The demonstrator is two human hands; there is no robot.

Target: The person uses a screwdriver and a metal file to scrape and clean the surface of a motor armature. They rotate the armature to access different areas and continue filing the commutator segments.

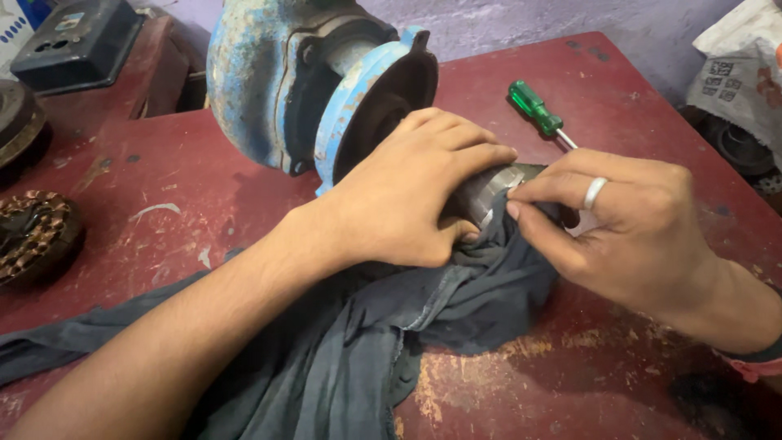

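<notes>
From the head camera, the left hand (403, 191) lies curled over a dull grey metal cylinder with fine ridges along its side (493, 189), fingers closed round its upper surface and thumb tucked beneath near the cloth, so the grip is a full wrap and not a pinch. The right hand (627, 224), with a plain silver ring (594, 193) on one finger, meets it from the other end: its fingertips (521, 195) press against the exposed end of the cylinder, thumb below, fingers nearly shut on the metal and on a fold of the dark grey-blue soft cotton rag (391, 342) bunched just under the fingers. The cylinder sits between the two hands, just in front of the open mouth of the worn blue cast-metal pump housing (281, 81), which stands beyond the left knuckles; whether the cylinder touches the housing cannot be told. It looks solid and stiff, probably heavy for its size, and its ridged side should give purchase, though any oil would make it slippery; taking it round the middle with the rag between seems the sound hold. Both wrists are low, forearms resting toward the scuffed dark red painted wooden table (619, 358). A green-handled screwdriver (535, 108) lies beyond the right fingers, apart from them.
</notes>
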